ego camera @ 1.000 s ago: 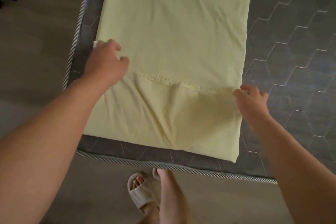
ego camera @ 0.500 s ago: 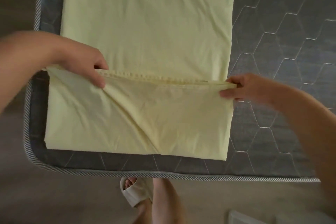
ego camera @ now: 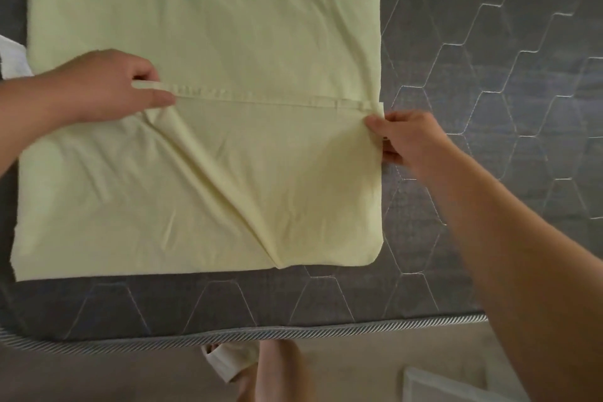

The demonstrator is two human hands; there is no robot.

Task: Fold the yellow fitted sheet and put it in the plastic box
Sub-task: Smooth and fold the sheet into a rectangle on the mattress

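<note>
The yellow fitted sheet lies as a long folded strip on a grey quilted mattress. Its near end is folded back over itself, and the elastic hem runs straight across the strip. My left hand pinches the left end of that hem between thumb and fingers. My right hand grips the sheet's right edge just below the hem's right end. A diagonal crease runs through the folded flap down to its near edge. A pale corner at the bottom right may be the plastic box; I cannot tell.
The mattress's striped piped edge runs along the near side, with brown floor below it. My foot in a pale slipper stands by the edge. Something white shows at the left margin.
Both hands have drawn the hem taut and straight across the strip. My left hand shifted right along the hem. The view moved closer to the sheet.
</note>
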